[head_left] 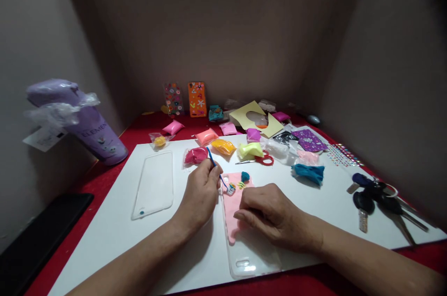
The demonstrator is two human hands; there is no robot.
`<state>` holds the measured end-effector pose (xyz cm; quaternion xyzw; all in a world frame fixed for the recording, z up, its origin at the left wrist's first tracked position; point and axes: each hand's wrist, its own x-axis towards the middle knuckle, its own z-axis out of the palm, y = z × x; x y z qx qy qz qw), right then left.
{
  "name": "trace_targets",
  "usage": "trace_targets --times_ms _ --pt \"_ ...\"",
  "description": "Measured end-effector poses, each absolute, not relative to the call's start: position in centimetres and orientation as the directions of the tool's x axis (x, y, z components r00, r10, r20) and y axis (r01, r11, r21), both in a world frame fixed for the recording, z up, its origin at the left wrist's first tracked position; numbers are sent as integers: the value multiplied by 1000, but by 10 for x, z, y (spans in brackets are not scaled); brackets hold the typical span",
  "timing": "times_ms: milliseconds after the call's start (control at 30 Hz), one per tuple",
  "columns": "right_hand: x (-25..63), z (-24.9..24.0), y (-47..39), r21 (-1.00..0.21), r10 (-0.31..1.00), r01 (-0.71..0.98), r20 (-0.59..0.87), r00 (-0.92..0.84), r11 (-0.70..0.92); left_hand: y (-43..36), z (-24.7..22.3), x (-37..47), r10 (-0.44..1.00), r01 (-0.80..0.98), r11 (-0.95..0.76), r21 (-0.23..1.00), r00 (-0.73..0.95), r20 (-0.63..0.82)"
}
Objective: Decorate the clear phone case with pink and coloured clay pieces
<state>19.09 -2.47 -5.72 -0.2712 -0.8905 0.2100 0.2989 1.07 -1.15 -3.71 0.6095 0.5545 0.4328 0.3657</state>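
Plain grey walls [195,21] — dimly lit — enclose three sides of a red cloth [146,127].

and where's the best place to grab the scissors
Probably by the red handles, coming from the near right side. The loops face right, with bare white board in front of them, while the metal blades point left and the yellow packet lies close behind the middle.
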Motion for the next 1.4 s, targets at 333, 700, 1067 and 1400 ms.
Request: trace_targets --times_ms 333,700,1067,1400 --pt "190 -57 -26 -544 614 360 408 -675 757 -14 -37 13 995 342 -95 935 9 98" --pt "191 -57 -25 -547 612 355 409 -677 758 -11 -38 12 994 373 -103 922 0 111" --pt "191 -58 -25 -542 612 358 412 -675 760 -11 -38 12 997 358 -74 931 -7 82" --pt "190 -56 -25 -548 611 353 407 -679 758 -11 -38 13 999 311 -36 950 -26 46"
